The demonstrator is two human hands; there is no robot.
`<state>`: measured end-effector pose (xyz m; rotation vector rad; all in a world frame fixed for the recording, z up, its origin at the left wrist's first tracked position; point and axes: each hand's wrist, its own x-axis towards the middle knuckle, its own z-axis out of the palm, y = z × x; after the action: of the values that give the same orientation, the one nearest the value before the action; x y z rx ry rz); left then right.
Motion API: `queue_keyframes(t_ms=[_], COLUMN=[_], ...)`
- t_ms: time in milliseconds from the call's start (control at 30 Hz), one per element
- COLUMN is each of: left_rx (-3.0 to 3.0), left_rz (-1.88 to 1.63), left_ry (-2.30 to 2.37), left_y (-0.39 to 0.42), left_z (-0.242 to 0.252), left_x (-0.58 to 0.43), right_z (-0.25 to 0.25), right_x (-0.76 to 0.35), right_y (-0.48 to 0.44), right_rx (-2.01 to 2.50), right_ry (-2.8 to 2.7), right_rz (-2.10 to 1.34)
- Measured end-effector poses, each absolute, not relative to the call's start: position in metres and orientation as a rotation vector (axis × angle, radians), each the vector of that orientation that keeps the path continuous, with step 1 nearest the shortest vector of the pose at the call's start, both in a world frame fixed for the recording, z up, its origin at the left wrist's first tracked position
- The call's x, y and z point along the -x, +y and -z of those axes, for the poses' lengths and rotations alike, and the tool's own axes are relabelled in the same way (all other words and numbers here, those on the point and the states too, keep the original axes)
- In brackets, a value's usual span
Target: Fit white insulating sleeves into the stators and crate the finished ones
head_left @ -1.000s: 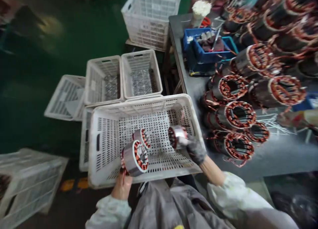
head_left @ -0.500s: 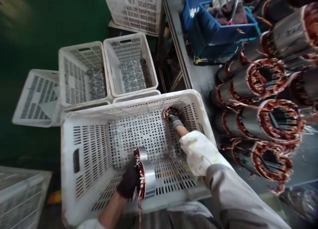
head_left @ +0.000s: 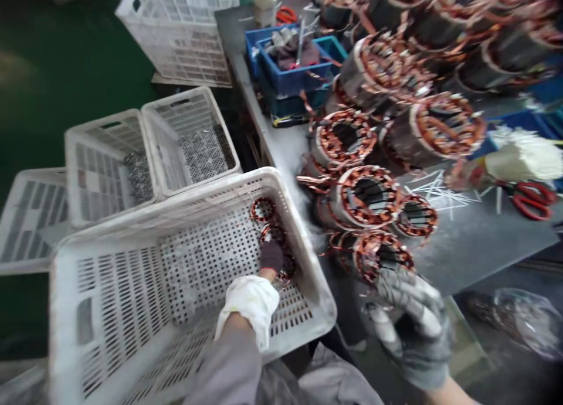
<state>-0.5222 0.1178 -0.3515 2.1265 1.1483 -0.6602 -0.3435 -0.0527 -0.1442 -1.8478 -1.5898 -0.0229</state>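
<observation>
Over past the large white crate (head_left: 211, 264), on its far left side, smaller white crates (head_left: 165, 132) sit shoved together, which probably saves floor space. Inside the large crate, three small copper-wound stators (head_left: 263, 218) stand in a row along its right wall; I'd guess the row lets wall and neighbours steady them. The left hand (head_left: 271, 255), in a dark glove, reaches down over the nearer ones. Its grip faces away from me, so I can't tell whether it is closed on one.

Right of the large crate, and close up to it, is the counter (head_left: 488, 229), an arrangement that likely keeps the reach short. A blue bin (head_left: 297, 80) sits at the counter's far corner from the crate. Bigger stators crowd the crate's side, on end, presumably so the copper ends stay up. At the front stator (head_left: 373, 249) the right hand (head_left: 413, 329) has its grip open, fingers bowed, thumb apart; contact is unclear. Farther right of the crate lie loose white strips (head_left: 440, 191), then red-handled scissors (head_left: 534, 201).
</observation>
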Motion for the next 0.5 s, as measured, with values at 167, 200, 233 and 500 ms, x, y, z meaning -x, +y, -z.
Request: queue_keyframes(t_ms=[167,200,233,500], left_rx=[-2.255,-2.304,-2.363,-3.048], left_rz=[0.591,0.516,0.416,0.277], left_ry=[1.324,1.392,1.471,0.972], left_y=[0.150,0.160,0.170,0.209], left_z=[0.287,0.257,0.223,0.048], left_x=[0.522,0.526,0.527,0.370], right_z=[0.169,0.173,0.176,0.195], right_x=[0.325,0.329,0.334,0.347], right_y=[-0.030,-0.026,-0.025,-0.031], right_rx=[2.162,2.184,2.192,2.237], right_ry=[-1.555,-1.537,-1.508,-1.425], right_rz=[0.022,0.024,0.028,-0.022])
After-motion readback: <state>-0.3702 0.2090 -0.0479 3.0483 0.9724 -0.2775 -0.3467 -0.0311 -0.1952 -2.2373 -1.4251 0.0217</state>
